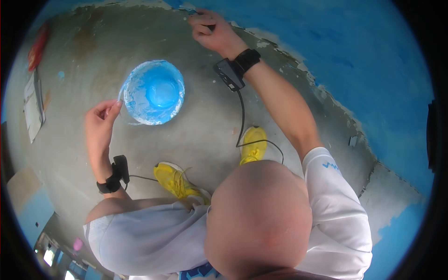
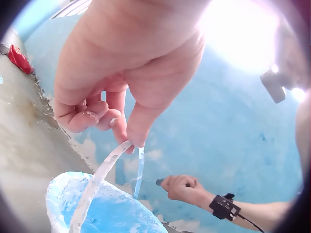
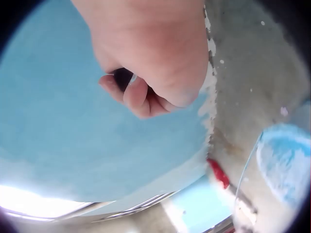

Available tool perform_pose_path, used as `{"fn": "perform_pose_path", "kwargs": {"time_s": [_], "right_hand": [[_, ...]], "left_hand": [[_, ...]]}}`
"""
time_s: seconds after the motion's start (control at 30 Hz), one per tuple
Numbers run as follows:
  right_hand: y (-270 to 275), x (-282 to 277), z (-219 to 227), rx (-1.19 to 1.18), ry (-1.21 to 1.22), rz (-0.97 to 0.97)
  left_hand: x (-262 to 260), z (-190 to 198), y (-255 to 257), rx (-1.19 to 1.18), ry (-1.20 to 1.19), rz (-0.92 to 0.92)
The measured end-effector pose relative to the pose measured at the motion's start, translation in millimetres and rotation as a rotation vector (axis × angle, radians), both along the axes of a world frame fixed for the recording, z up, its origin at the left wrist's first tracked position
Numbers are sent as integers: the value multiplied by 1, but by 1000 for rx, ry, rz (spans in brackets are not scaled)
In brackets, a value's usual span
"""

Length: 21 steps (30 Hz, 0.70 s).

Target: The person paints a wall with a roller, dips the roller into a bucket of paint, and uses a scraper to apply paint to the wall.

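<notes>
My left hand (image 1: pixel 99 126) pinches the thin pale handle (image 2: pixel 101 175) of a paint bucket (image 1: pixel 134 101) between thumb and fingertips. The bucket is tilted, its inside coated with bright blue paint (image 1: pixel 163 91) and its rim crusted white and blue. Across from it, low at the blue wall, my right hand (image 1: pixel 212 33) grips a tool with a dark handle (image 3: pixel 122 77). In the left wrist view a thin shaft (image 2: pixel 146 181) runs from that tool toward the wall's lower edge. Its working end is too faint to make out.
The blue wall (image 1: pixel 336 51) meets the grey concrete floor (image 1: pixel 200 140) along a ragged, flaking edge. A red object (image 1: pixel 38 46) and a pale flat board (image 1: pixel 33 105) lie at the left. Yellow shoes (image 1: pixel 254 142) stand near the bucket, and cables (image 1: pixel 241 112) hang from the wrist cameras.
</notes>
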State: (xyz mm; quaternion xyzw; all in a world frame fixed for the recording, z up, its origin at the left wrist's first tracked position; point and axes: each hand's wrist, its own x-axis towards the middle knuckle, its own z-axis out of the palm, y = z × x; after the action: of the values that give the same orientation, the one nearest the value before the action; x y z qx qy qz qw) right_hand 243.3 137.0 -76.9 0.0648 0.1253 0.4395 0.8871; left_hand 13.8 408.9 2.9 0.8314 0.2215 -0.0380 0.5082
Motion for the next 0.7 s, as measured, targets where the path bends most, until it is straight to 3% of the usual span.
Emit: {"fn": "perform_pose_path", "kwargs": {"time_s": [0.1, 0.2, 0.33, 0.47, 0.6, 0.7], "right_hand": [[1, 7, 11, 96, 119, -17], [-23, -3, 7, 135, 16, -15], [-92, -73, 98, 220, 51, -8], [-146, -124, 156, 189, 69, -108], [-146, -135, 156, 190, 29, -152], [-105, -106, 125, 241, -28, -84]], "left_hand": [[-3, 3, -1, 14, 19, 11], [-6, -9, 9, 9, -14, 11], [-6, -10, 11, 30, -45, 30], [1, -7, 5, 85, -94, -6], [0, -6, 6, 116, -59, 6], [-5, -3, 3, 101, -41, 37]]}}
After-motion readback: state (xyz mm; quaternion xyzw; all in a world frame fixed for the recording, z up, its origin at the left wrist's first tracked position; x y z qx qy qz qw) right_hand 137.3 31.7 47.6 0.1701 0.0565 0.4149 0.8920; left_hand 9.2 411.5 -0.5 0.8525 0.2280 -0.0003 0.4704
